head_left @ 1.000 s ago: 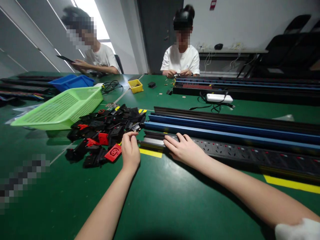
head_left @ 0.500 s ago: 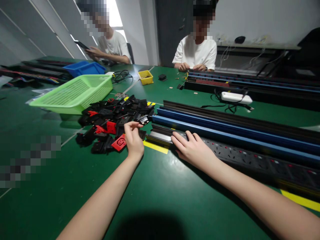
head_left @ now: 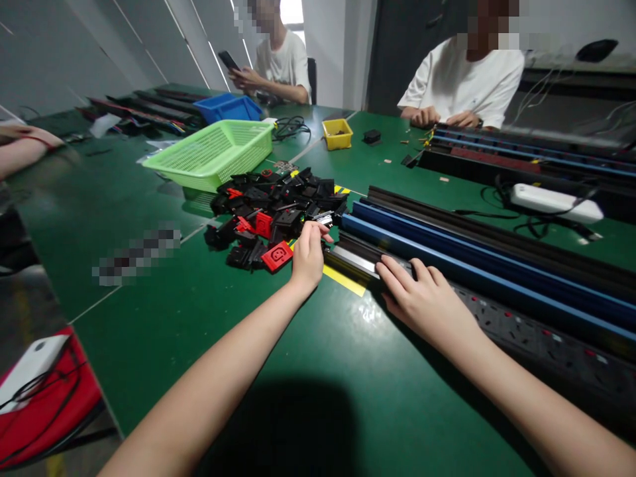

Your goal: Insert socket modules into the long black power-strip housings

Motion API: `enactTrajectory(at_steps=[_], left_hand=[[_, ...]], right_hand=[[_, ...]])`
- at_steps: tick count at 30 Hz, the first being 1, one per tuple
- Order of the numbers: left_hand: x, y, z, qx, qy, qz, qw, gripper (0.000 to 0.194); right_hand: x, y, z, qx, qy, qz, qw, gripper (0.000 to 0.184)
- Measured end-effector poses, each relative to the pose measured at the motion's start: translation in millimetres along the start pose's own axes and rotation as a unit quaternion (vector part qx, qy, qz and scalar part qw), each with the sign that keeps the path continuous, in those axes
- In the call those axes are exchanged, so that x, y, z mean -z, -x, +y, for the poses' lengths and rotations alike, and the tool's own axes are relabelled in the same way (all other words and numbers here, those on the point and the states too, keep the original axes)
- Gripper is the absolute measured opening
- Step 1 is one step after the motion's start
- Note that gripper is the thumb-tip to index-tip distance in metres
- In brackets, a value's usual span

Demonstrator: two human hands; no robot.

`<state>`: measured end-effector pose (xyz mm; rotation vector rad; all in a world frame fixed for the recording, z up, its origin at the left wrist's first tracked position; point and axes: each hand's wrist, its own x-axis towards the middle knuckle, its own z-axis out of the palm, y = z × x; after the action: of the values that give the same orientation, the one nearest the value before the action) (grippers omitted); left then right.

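My left hand [head_left: 308, 255] reaches into the near edge of a pile of black and red socket modules [head_left: 271, 209], its fingers curled and pinched together; what they grip is hidden. A red module [head_left: 277, 256] lies just left of that hand. My right hand [head_left: 427, 301] lies flat, fingers spread, on the near end of a long black power strip [head_left: 536, 334] whose silver end [head_left: 350, 258] sticks out past the fingertips.
Blue and black rails [head_left: 472, 258] lie behind the strip. A green basket [head_left: 213, 152], a blue bin [head_left: 228, 106] and a small yellow box [head_left: 338, 132] stand further back. Two people in white shirts sit at the far side. Another person's arm [head_left: 20, 149] shows at left.
The view swung left and closer. My left hand moved slightly forward into the pile. My right hand stays flat on the strip.
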<state>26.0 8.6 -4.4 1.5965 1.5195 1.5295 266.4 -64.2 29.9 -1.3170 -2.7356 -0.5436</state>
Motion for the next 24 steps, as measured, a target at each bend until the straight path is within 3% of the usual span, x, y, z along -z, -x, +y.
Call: enactTrajectory(at_steps=[12,18,24], left_hand=[[-0.6,-0.4,-4.1,-0.008,0.018,0.043,0.999,0.026],[-1.4,0.1,-5.9,0.019,-0.084,0.012,0.996,0.021],[-2.7,4.6,-1.5,0.006,-0.229,-0.026,0.973,0.016]], right_hand=[[2.7,-1.1,-0.4,0.009,0.029,-0.009,0.999,0.052],[2.6,-0.4,-0.3,0.009,0.027,-0.009,1.000,0.051],[1.1,0.1,0.8,0.006,0.006,-0.006,1.000,0.053]])
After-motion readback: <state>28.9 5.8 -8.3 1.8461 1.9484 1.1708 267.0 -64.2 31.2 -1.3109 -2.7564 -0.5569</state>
